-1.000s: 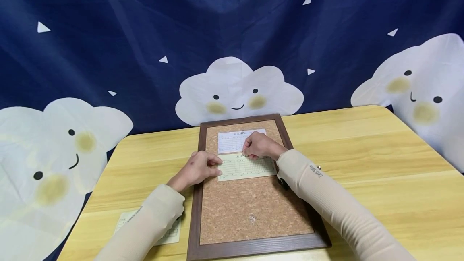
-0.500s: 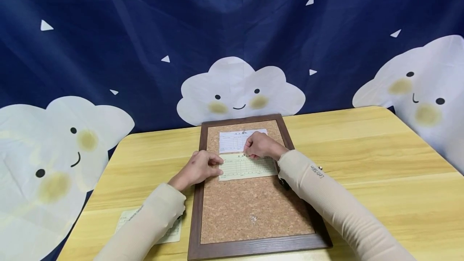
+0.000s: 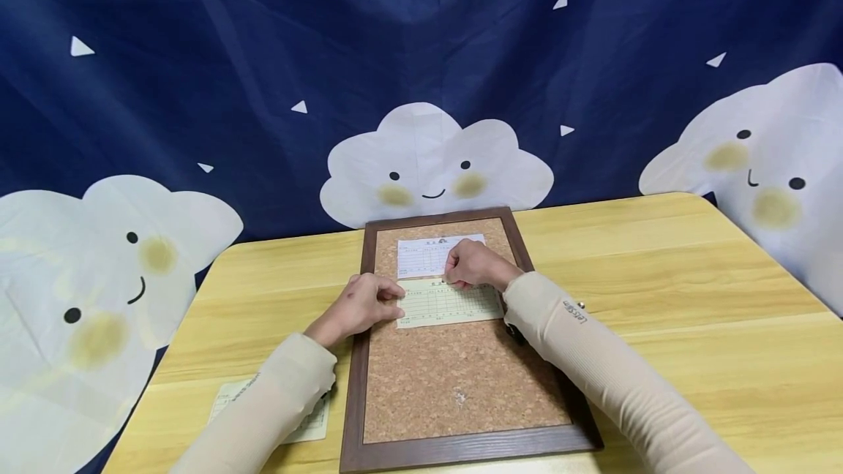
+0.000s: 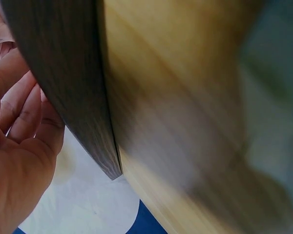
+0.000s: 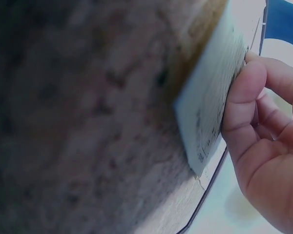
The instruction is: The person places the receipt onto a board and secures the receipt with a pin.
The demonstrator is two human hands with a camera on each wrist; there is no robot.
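Observation:
A pale yellow printed form (image 3: pixel 428 306) lies on the framed cork board (image 3: pixel 461 379), just below a white form (image 3: pixel 416 257). My left hand (image 3: pixel 358 306) rests at the yellow form's left edge, thumb and fingers apart. My right hand (image 3: pixel 477 263) is at the form's top edge, thumb and forefinger together on what looks like a small pushpin, mostly hidden by the fingertips. In the right wrist view the thumb (image 5: pixel 249 80) presses close to the paper, whose near corner lifts off the cork. The left wrist view shows the left fingers behind the dark frame (image 4: pixel 63 73).
More yellow forms (image 3: pixel 309 426) lie on the wooden table (image 3: pixel 658 298), partly under the left sleeve. A small dark pin-like spot (image 3: pixel 443 240) sits at the white form's top. Beside the right sleeve is a small shiny object (image 3: pixel 581 305). A blue cloud-printed curtain (image 3: pixel 421 35) hangs behind.
Both hands stay at the yellow form in nearly the same places. The right fingertips shift very slightly; the whole view sways a little with the head.

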